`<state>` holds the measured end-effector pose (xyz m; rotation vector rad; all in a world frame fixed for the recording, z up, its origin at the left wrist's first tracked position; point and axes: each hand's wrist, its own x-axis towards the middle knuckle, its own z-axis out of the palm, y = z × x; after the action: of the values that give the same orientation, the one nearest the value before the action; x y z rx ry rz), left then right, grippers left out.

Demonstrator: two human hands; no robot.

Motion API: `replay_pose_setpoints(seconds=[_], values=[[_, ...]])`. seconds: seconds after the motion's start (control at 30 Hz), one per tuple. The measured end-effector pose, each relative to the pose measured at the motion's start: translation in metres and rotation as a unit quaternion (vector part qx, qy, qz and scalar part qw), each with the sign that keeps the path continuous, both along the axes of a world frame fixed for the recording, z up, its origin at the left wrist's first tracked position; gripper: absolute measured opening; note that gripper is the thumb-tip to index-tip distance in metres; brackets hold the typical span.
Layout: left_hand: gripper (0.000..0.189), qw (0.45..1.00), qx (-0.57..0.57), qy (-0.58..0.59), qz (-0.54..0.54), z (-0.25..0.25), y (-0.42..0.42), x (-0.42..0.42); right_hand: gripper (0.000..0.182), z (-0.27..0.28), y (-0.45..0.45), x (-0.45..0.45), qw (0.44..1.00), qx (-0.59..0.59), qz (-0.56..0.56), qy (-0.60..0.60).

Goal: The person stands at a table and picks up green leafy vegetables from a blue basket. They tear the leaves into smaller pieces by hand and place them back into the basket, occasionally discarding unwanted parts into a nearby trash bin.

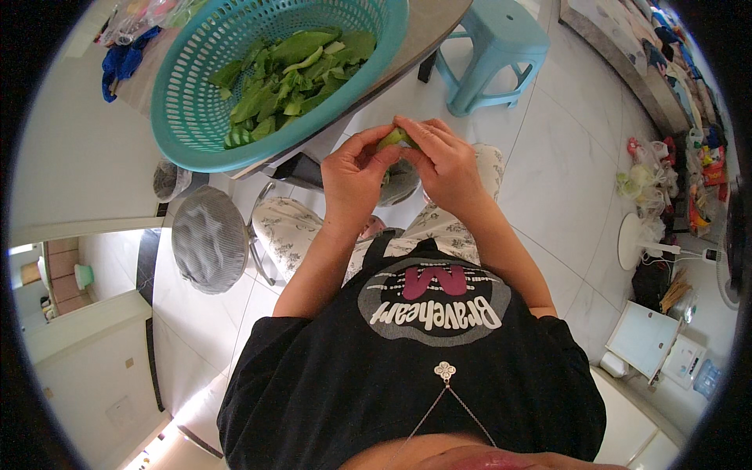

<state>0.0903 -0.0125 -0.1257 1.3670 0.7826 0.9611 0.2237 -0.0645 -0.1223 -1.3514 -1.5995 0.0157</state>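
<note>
Both my hands meet in front of me, over the gap between my knees, with a short piece of green vegetable stem (395,138) between their fingertips. My left hand (351,172) pinches one end of it with thumb and fingers. On the other end, the thumb and fingers of my right hand (449,160) are closed. Beyond them at the upper left, a turquoise plastic colander basket (167,138) holds a heap of green leafy vegetable pieces (282,76). Below my hands a dark container or bag (402,182) is partly hidden, with some green bits showing in it.
The colander stands at the edge of a table (427,26). Past it is a light blue plastic stool (499,41). A round stool with a grey striped cover (210,241) stands at the left. Plastic bags (646,176) and a white standing fan base (631,242) are at the right.
</note>
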Motion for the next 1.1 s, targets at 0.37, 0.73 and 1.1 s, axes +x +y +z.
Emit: replay_pose_setpoints(seconds=[0.37,0.73,1.1], values=[[0.028,0.996,-0.03,-0.078,0.019,-0.003,-0.011,0.004,0.023,-0.001,-0.008,-0.008,0.913,-0.123,0.061,0.384],[0.026,0.971,0.221,0.059,0.066,-0.005,-0.015,-0.001,0.013,0.004,-0.005,-0.015,0.811,-0.083,0.086,0.573],[0.027,0.99,0.108,-0.084,0.041,-0.016,-0.013,-0.005,0.017,0.022,-0.004,0.012,0.874,-0.107,0.022,0.473]])
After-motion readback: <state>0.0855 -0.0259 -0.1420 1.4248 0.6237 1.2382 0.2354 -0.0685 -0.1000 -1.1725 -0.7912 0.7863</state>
